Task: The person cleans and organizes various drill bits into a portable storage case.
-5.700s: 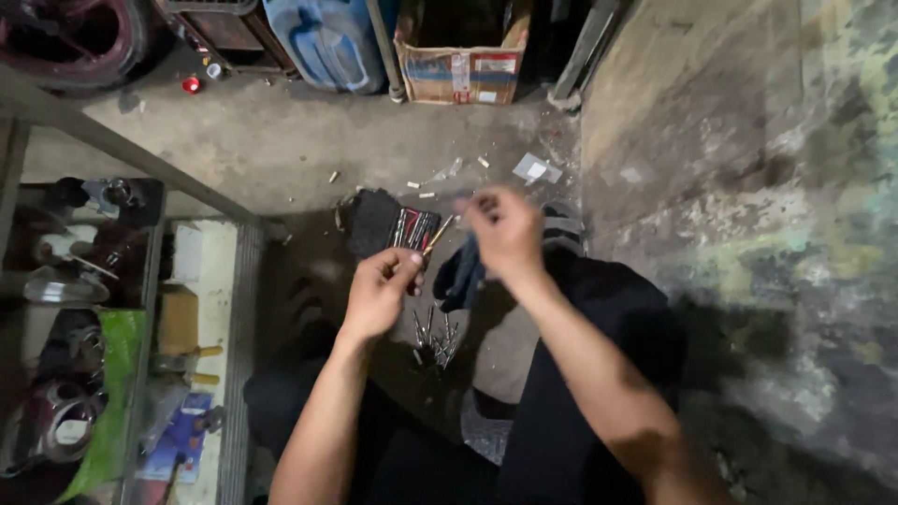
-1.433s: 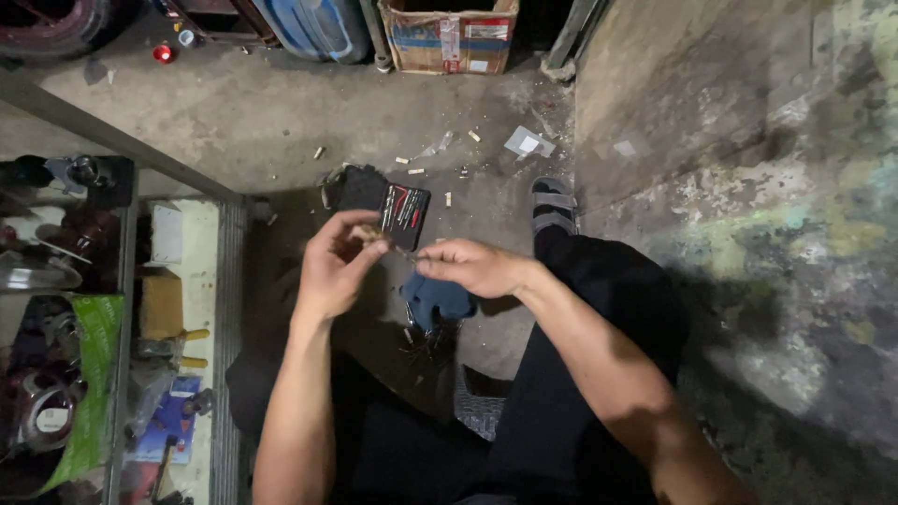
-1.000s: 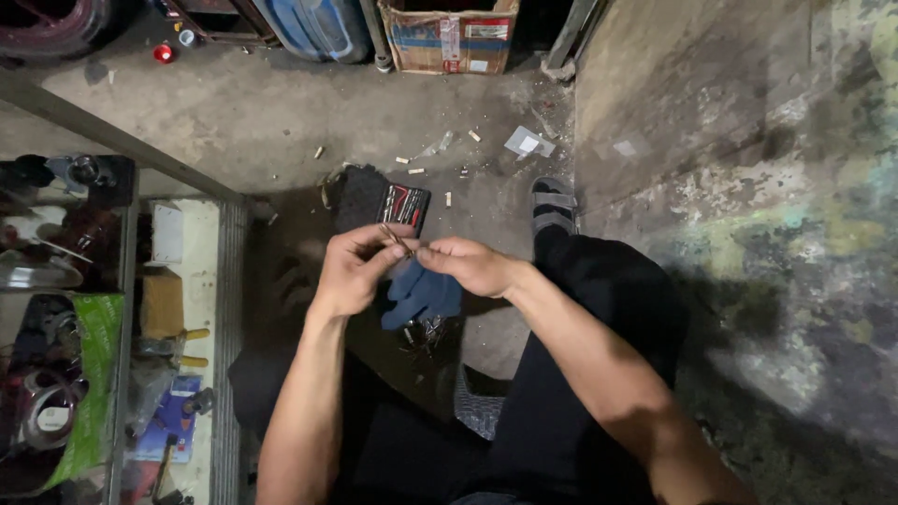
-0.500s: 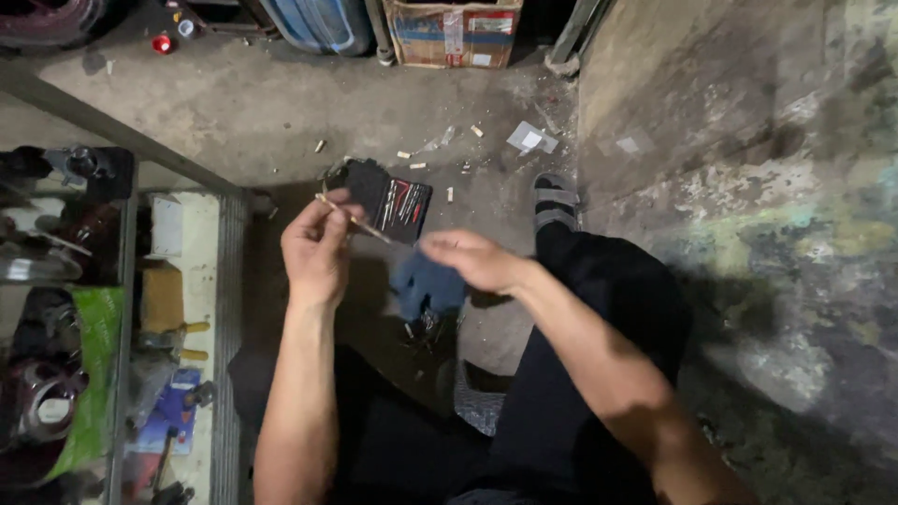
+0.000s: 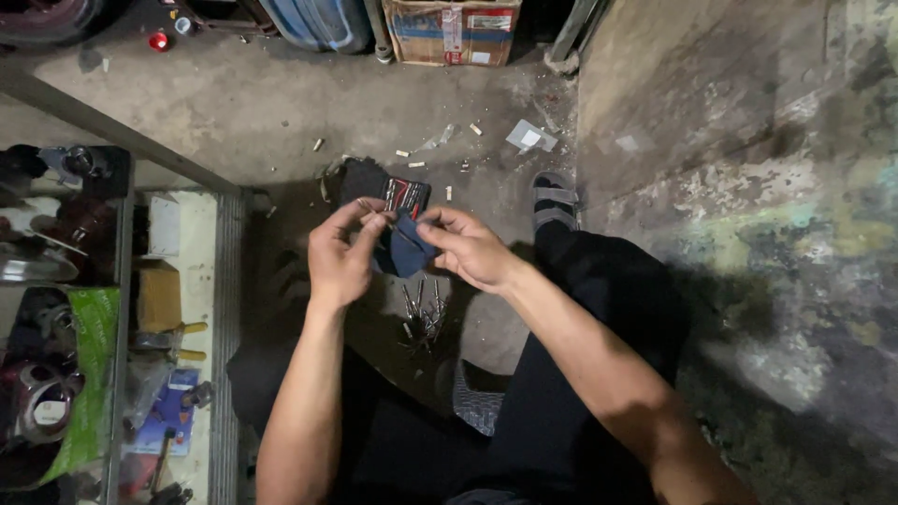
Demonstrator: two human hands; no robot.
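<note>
My left hand [image 5: 342,252] and my right hand [image 5: 466,247] meet over my lap, both pinching a dark blue cloth [image 5: 402,251] held between them. Whether a small part is wrapped inside the cloth is hidden. Below the hands, on the concrete floor, lies a pile of several thin metal rods or bits [image 5: 423,316]. Just beyond the hands lies a black case with red markings [image 5: 398,192].
A glass-topped shelf unit [image 5: 112,309] with tools and parts stands at my left. A cardboard box [image 5: 449,30] and a blue container [image 5: 313,21] sit at the far wall. My sandalled foot [image 5: 554,201] rests beside a rough wall [image 5: 748,187]. Litter scraps dot the floor.
My left hand had swung out to the left with a thin rod; it has come back to the centre and both hands now grip the blue cloth.
</note>
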